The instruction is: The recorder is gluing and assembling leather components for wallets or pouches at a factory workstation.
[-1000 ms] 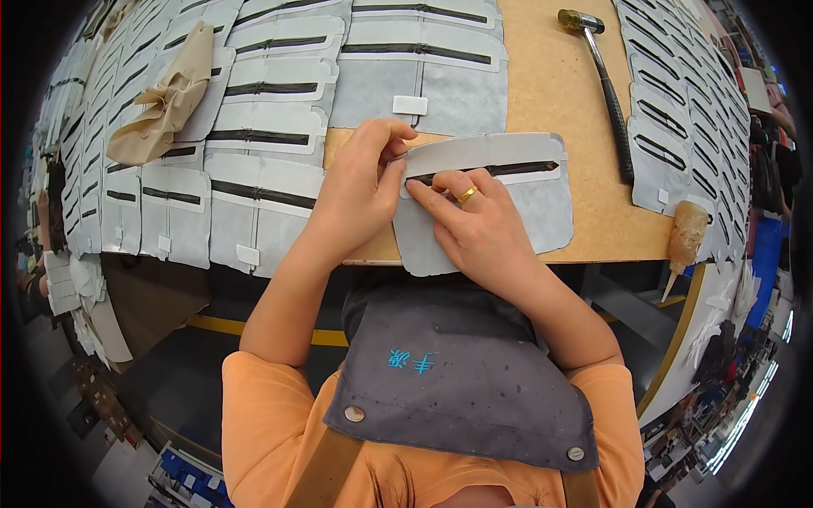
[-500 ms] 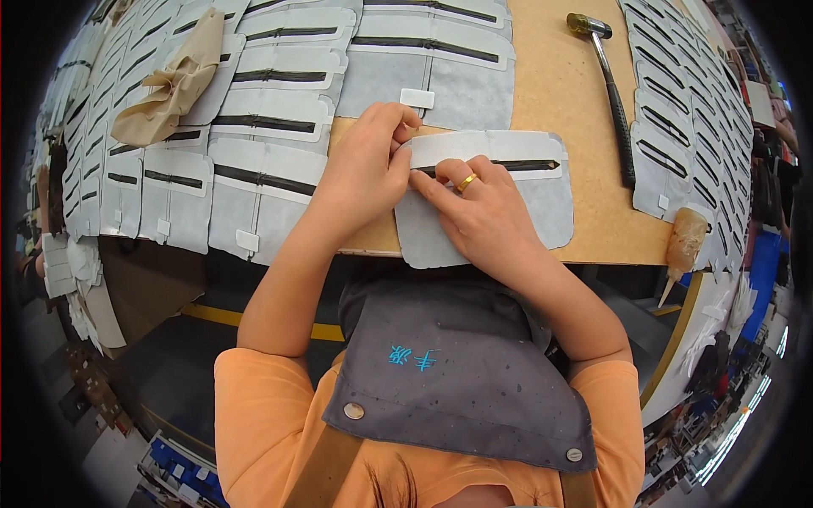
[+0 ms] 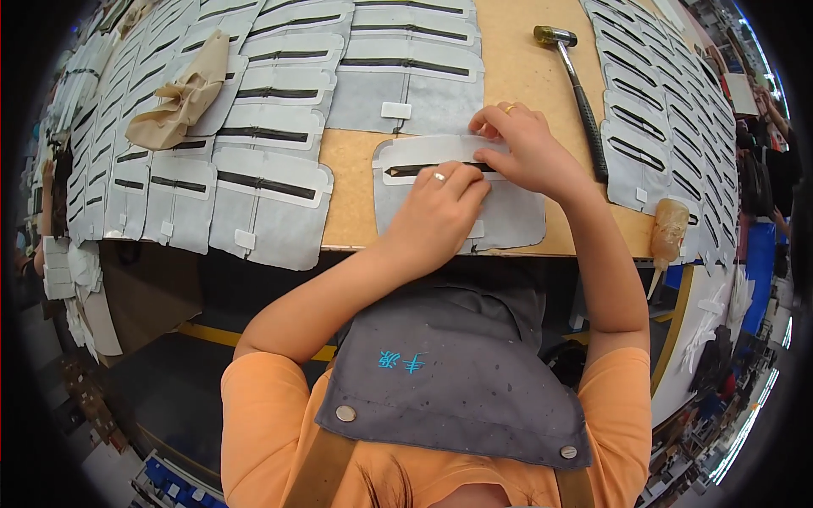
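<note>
The desk [image 3: 508,76] was largely covered: overlapping rows of grey panels [image 3: 271,224] filled its left side, the nearest drooping over the front edge, and another overlapping bank of slotted grey panels [image 3: 631,135] lined the right. Between them bare board ran away from the person, with a narrow open strip to the left of the work and a wider one to its right.

The grey panel being worked [image 3: 394,199] lay flat in the middle, about where it had been a second earlier, its near side reaching the desk's front edge. Both hands had shifted rightward along it. The left hand [image 3: 442,207] now pressed on the black strip [image 3: 402,171], fingers bunched, leaving the strip's left end uncovered; the right hand [image 3: 521,152] had gone to the far right part, thumb by the strip and forefinger bent near the far edge. I couldn't tell whether either hand's fingers were clamped on anything.

A mallet [image 3: 578,102] lay beyond, on the right. A crumpled beige cloth [image 3: 182,97] sat on the left rows. A glue bottle [image 3: 669,229] poked its nozzle past the front edge.
</note>
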{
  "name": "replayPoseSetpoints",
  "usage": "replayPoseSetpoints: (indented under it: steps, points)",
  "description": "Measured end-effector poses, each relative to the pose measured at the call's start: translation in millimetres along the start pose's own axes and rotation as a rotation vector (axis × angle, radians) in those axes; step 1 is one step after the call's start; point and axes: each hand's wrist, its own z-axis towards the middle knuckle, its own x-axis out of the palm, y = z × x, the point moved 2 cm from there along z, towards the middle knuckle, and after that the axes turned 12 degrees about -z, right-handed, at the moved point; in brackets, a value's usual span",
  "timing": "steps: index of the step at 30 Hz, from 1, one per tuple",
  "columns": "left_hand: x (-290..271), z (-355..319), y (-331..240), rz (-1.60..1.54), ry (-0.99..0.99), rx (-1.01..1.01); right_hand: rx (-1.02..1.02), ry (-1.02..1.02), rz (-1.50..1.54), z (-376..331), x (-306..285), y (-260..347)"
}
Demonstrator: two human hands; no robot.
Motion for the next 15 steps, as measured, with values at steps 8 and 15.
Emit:
replayPoseSetpoints:
  steps: [8, 15]
  points:
    - [4, -3, -4, 0.092, 0.040, -0.001, -0.044, -0.134, -0.172, 8, -20, 11]
    - [-7, 11, 0, 0.047, 0.081, -0.180, -0.042, -0.373, -0.126, -35, -29, 20]
